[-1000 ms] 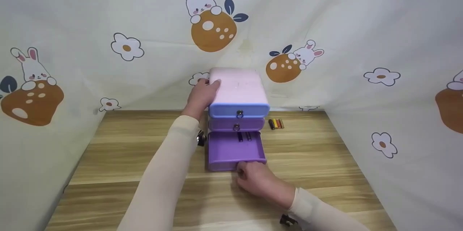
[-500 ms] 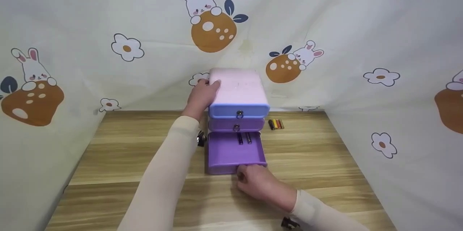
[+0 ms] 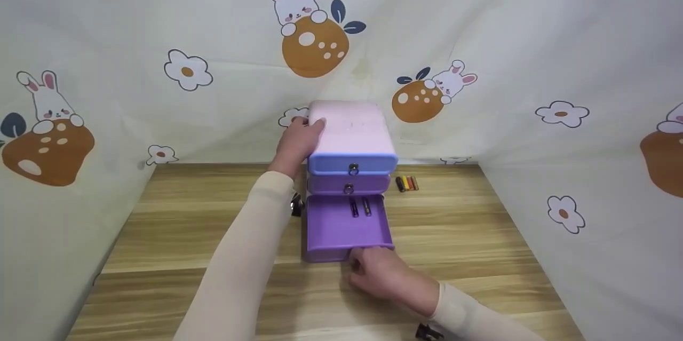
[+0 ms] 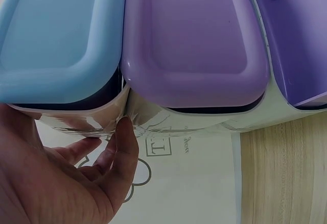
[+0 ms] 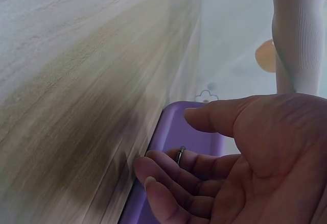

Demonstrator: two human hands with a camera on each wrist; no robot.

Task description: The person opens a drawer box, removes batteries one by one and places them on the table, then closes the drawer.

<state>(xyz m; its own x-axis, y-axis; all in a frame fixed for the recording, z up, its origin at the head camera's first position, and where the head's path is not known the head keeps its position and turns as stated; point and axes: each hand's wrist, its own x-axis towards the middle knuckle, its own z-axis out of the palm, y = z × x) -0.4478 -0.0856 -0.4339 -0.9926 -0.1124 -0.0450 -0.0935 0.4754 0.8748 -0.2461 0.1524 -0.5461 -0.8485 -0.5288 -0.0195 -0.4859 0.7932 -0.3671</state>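
A small cabinet (image 3: pixel 349 125) with a pale pink top holds three stacked drawers. The top drawer (image 3: pixel 326 164) is blue and the middle drawer (image 3: pixel 323 184) purple; both are closed. The purple bottom drawer (image 3: pixel 347 231) is pulled far out, with two dark batteries (image 3: pixel 367 206) lying inside towards its back. My left hand (image 3: pixel 299 141) holds the cabinet's upper left edge, thumb on top, bent fingers (image 4: pixel 125 147) against the side. My right hand (image 3: pixel 387 277) has curled fingers hooked in the metal ring pull (image 5: pixel 180 154) of the bottom drawer; its thumb (image 5: pixel 212 117) sticks out.
Several coloured batteries (image 3: pixel 407 183) lie in a row on the wood-grain table (image 3: pixel 453 239), right of the cabinet. A printed cloth (image 3: pixel 229 117) with rabbits and flowers hangs close behind the cabinet and along both sides.
The bottom drawer has slid further out towards me with my right hand at its front. More of both batteries inside shows. My left hand has stayed on the cabinet.
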